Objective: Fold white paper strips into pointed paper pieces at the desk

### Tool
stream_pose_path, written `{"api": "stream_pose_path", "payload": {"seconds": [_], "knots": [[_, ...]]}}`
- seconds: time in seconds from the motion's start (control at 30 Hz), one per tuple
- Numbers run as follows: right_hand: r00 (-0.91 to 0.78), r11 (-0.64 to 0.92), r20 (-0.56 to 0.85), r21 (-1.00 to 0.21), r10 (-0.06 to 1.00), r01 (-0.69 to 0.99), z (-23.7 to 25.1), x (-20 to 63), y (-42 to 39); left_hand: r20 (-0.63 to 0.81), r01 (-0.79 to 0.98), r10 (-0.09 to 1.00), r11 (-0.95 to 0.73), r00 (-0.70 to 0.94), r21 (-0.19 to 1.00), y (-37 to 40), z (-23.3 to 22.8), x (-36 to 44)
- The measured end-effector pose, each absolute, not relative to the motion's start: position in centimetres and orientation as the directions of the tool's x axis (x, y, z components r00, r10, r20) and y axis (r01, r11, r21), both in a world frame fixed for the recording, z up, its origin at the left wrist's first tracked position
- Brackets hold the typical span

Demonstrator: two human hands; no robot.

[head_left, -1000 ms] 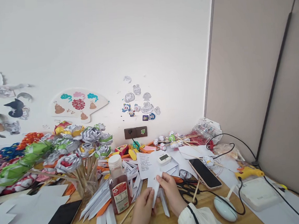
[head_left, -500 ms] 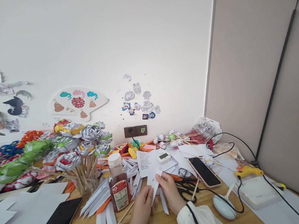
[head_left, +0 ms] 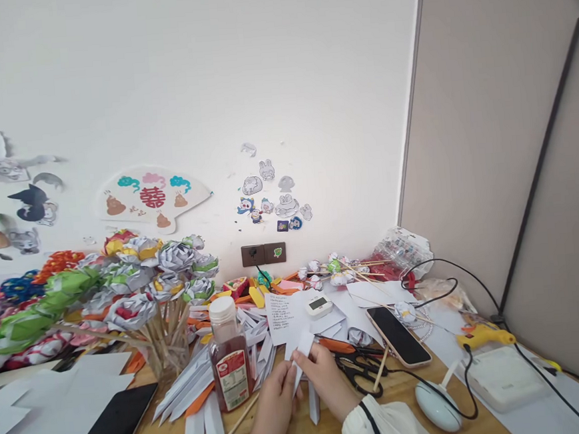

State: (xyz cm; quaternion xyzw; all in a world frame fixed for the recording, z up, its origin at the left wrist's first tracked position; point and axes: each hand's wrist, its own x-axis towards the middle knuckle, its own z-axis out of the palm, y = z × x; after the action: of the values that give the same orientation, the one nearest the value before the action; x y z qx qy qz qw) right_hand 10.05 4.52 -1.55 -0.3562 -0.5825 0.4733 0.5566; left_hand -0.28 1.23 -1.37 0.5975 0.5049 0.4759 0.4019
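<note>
Both the left hand [head_left: 273, 405] and the right hand [head_left: 326, 378] pinch the white paper strip [head_left: 300, 351] at the near table edge; a sideways slip risks toppling the bottle [head_left: 229, 363] just left.

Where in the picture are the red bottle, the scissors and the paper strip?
red bottle [head_left: 230, 369]: head view, on its label.
scissors [head_left: 357, 367]: head view, on the black handles.
paper strip [head_left: 302, 345]: head view, on its upper end above the hands.
</note>
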Motion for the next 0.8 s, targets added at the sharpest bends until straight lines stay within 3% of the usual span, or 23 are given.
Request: {"api": "stream_pose_path", "payload": {"seconds": [0.3,0.8], "knots": [[-0.121,0.43,0.421,-0.9,0.899,0.069,-1.48,9.8,4.38,0.252,0.316,0.968,-0.238,-0.003,0.918,1.48,-1.43,-0.41],[-0.113,0.469,0.459,-0.877,0.881,0.101,-1.97,9.72,4.51,0.273,0.358,0.962,-0.246,-0.025,0.901,1.42,-1.07,-0.67]]}}
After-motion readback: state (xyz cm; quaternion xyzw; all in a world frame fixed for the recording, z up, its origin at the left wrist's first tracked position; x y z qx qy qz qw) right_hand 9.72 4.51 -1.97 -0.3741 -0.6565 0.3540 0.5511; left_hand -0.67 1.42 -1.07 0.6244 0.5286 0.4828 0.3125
